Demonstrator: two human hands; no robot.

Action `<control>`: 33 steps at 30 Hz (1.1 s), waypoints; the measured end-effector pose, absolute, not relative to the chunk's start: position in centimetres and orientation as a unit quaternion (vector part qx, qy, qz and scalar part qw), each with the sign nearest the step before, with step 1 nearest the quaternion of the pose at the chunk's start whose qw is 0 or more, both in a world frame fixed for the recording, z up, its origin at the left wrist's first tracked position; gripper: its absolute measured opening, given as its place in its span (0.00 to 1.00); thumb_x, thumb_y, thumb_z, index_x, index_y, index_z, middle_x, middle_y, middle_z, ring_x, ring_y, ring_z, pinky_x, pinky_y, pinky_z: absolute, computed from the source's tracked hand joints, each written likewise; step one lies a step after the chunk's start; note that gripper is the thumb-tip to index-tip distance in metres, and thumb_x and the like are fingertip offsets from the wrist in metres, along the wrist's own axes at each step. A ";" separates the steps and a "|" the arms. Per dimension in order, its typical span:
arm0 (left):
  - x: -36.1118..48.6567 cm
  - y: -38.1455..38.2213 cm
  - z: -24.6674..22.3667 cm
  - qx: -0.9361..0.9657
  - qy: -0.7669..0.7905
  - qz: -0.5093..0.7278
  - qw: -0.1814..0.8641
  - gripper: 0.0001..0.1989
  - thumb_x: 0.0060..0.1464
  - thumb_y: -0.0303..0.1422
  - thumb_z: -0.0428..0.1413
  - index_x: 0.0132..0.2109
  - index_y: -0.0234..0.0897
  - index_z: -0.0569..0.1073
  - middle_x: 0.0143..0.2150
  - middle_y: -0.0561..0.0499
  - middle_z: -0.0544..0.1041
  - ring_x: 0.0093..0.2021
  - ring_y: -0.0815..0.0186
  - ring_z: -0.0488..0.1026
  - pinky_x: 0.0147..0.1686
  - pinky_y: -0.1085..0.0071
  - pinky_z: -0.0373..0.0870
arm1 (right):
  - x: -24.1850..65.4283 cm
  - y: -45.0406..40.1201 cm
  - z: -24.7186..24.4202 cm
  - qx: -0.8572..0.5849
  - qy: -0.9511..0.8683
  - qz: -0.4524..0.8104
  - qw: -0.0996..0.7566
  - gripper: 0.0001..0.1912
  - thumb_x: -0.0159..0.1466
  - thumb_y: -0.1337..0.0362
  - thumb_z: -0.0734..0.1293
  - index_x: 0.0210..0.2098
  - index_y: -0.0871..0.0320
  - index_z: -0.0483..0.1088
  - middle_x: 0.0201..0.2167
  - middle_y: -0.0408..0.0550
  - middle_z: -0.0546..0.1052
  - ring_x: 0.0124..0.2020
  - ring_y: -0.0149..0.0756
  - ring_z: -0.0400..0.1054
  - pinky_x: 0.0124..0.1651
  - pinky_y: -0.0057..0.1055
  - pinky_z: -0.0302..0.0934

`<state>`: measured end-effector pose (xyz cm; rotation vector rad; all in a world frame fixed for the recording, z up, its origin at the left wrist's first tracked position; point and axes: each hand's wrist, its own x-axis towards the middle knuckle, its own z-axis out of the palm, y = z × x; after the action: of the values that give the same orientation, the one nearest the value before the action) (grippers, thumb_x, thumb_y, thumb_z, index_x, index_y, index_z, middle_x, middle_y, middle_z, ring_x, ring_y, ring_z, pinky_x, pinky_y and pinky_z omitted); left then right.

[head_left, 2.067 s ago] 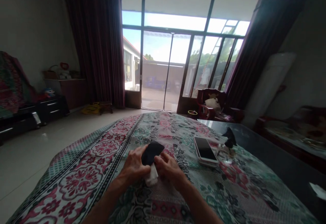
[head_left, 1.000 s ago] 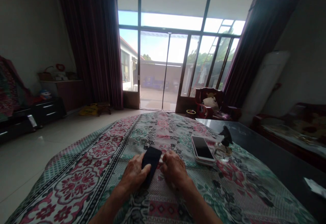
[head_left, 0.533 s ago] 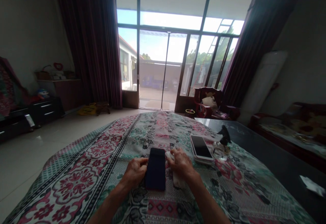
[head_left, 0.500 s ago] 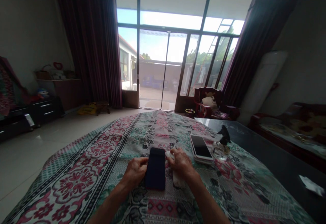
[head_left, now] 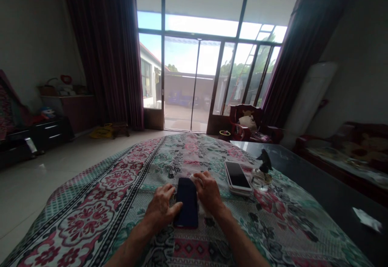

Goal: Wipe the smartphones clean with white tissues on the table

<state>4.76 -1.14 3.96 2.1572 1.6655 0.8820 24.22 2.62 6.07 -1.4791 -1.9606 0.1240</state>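
A dark blue phone (head_left: 187, 204) lies flat on the flowered tablecloth (head_left: 118, 180), screen up. My left hand (head_left: 160, 204) rests at its left edge, fingers apart, with the thumb on the phone's lower left side. At the upper right corner of the phone, my right hand (head_left: 207, 188) pinches a white cloth or tissue (head_left: 192, 176), mostly hidden under the fingers. To the right lies a white-framed phone (head_left: 238, 176), which seems stacked on another flat item. Beside that stands a clear glass bowl (head_left: 261, 180) with a dark figure on it.
A dark table surface (head_left: 321, 186) borders the cloth on the right, with a crumpled white wrapper (head_left: 367, 219) on it. Beyond the table are a wooden armchair (head_left: 247, 121) and glass doors (head_left: 190, 85). Low black drawers (head_left: 53, 131) stand at the left.
My right hand has moved up and left to the phone's top corner with the white cloth. My left hand has opened, and its thumb has come onto the phone.
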 end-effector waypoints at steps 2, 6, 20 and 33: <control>4.7 -1.3 4.0 0.771 0.563 0.261 0.145 0.27 0.47 0.42 0.57 0.54 0.34 0.73 0.61 0.41 0.69 0.62 0.51 0.61 0.62 0.57 0.56 | 23.5 2.7 6.4 -0.559 -0.768 0.045 0.310 0.14 0.65 0.69 0.58 0.44 0.54 0.72 0.40 0.48 0.73 0.40 0.33 0.68 0.44 0.24 0.56; 4.0 -1.5 4.9 0.807 0.531 0.156 0.207 0.46 0.39 0.47 0.61 0.65 0.35 0.60 0.69 0.40 0.56 0.68 0.47 0.49 0.65 0.53 0.48 | 22.6 3.6 6.8 -0.560 -0.791 0.032 0.245 0.14 0.66 0.68 0.57 0.44 0.54 0.73 0.39 0.48 0.73 0.41 0.33 0.67 0.43 0.24 0.55; 3.6 -0.7 5.0 0.821 0.514 0.159 0.190 0.53 0.28 0.52 0.66 0.63 0.40 0.62 0.67 0.44 0.59 0.67 0.45 0.51 0.65 0.52 0.50 | 23.3 5.2 7.1 -0.511 -0.847 -0.054 0.137 0.14 0.66 0.66 0.57 0.36 0.57 0.74 0.38 0.50 0.72 0.39 0.35 0.65 0.41 0.29 0.52; 3.0 -0.5 4.7 0.839 0.481 0.173 0.186 0.50 0.31 0.48 0.67 0.63 0.39 0.63 0.67 0.43 0.60 0.66 0.45 0.52 0.65 0.49 0.48 | 22.4 4.1 6.9 -0.510 -0.846 -0.058 0.145 0.17 0.68 0.62 0.55 0.33 0.57 0.74 0.38 0.50 0.73 0.37 0.36 0.64 0.41 0.32 0.51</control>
<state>3.03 -0.45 4.73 2.3637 1.3557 0.4859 22.40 4.12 6.89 -1.4699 -2.4364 -0.1664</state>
